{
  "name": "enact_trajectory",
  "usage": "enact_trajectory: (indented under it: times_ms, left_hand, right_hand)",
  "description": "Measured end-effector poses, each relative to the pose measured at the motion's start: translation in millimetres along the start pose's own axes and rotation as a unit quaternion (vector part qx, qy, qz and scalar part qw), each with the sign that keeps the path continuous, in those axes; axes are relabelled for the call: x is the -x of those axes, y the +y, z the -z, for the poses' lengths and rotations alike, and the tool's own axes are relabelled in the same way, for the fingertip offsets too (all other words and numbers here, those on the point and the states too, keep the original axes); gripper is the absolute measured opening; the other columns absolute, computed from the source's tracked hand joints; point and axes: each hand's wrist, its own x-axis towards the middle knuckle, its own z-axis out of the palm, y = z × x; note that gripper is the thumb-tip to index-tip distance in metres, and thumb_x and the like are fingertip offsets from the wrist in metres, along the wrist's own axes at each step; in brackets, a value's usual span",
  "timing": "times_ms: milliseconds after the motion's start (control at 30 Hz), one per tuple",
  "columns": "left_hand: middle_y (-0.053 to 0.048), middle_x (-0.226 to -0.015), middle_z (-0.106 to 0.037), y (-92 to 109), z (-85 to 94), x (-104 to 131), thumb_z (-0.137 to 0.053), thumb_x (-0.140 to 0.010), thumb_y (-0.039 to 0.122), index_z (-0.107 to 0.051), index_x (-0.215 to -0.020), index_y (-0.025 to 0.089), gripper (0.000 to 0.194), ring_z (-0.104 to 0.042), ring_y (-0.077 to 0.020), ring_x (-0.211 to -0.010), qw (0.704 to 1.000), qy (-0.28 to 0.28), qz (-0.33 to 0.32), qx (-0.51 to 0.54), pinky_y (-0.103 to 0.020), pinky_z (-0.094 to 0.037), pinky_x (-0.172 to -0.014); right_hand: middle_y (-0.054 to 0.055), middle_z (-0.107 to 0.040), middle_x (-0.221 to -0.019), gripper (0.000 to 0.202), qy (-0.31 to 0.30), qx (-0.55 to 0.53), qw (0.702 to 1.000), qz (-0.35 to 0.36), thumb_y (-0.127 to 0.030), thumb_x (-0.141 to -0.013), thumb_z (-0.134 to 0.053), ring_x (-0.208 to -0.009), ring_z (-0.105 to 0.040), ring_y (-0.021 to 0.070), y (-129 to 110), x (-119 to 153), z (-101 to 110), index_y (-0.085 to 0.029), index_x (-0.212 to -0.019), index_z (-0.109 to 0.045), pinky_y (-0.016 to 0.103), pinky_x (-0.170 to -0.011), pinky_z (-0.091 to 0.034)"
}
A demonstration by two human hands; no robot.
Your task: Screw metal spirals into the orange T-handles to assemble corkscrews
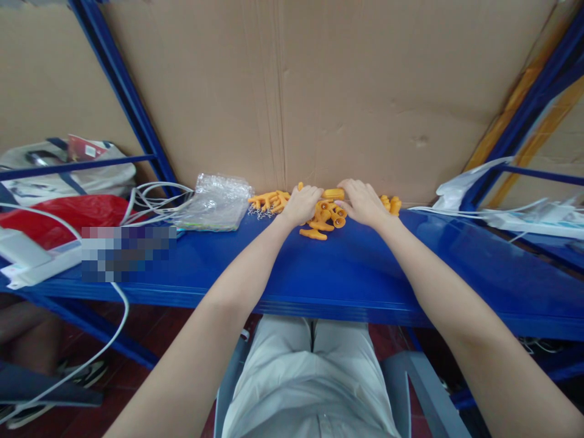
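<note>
A ribbed orange plastic piece point(334, 194) lies crosswise between my hands. My left hand point(303, 205) is closed at its left end, fingertips against it. At the other end my right hand point(364, 202) grips it between thumb and fingers. Just below is a heap of orange plastic parts point(325, 213), some with round, cup-like openings. One curved orange part point(313, 234) lies nearest me. Left of my left hand are branching orange pieces point(269, 199) with small metal chains point(261, 212). More orange pieces point(391, 205) stand behind my right wrist. My fingers partly hide the held piece.
On the blue table point(337, 274), a clear plastic bag stack point(219, 201) lies to the left, near white cables point(157, 198), a red bag point(91, 213) and a power strip point(43, 264). Cardboard point(319, 91) walls the back. More cables point(460, 212) run at right.
</note>
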Motion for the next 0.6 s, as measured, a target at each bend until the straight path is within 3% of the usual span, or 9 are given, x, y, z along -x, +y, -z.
enact_trajectory:
  times_ms: [100,233,400,600]
  left_hand:
    - [-0.015,-0.109,-0.07,6,1.8,-2,-0.043,-0.095,0.012,-0.065,-0.12,0.014,0.033,-0.062,-0.0297,-0.112,1.0,-0.003,-0.027,-0.001,-0.045,-0.046,-0.097]
    - [-0.016,-0.105,-0.072,14,4.4,-4,-0.045,-0.093,0.011,-0.067,-0.114,0.013,0.031,-0.064,-0.0299,-0.11,0.999,-0.019,-0.043,-0.007,-0.044,-0.046,-0.094]
    - [-0.016,-0.103,-0.073,18,6.6,-4,-0.047,-0.092,0.014,-0.068,-0.109,0.014,0.027,-0.066,-0.0307,-0.107,1.0,-0.013,-0.026,0.002,-0.043,-0.048,-0.089]
    - [-0.018,-0.111,-0.073,26,13.7,-4,-0.042,-0.097,0.019,-0.067,-0.112,0.013,0.029,-0.066,-0.031,-0.111,0.999,-0.03,0.024,0.014,-0.042,-0.048,-0.091]
  right_hand:
    - [0.02,-0.068,-0.131,0.038,-0.024,0.008,1.0,0.01,-0.032,-0.105,-0.042,-0.123,-0.056,0.0349,-3,-1,-2,-0.014,-0.133,-0.059,0.049,-0.099,-0.04]
    - [0.018,-0.073,-0.115,0.035,-0.046,0.031,0.998,0.014,-0.023,-0.104,-0.038,-0.112,-0.059,0.0323,-7,-4,-5,-0.016,-0.128,-0.064,0.05,-0.101,-0.034]
    - [0.017,-0.073,-0.111,0.034,-0.047,0.06,0.997,0.01,-0.019,-0.102,-0.04,-0.108,-0.059,0.0314,-10,-6,-1,-0.015,-0.123,-0.066,0.051,-0.101,-0.032]
    - [0.012,-0.073,-0.107,0.032,-0.005,0.073,0.997,0.017,-0.013,-0.099,-0.04,-0.106,-0.056,0.0295,-10,-5,-1,-0.021,-0.115,-0.067,0.051,-0.103,-0.031]
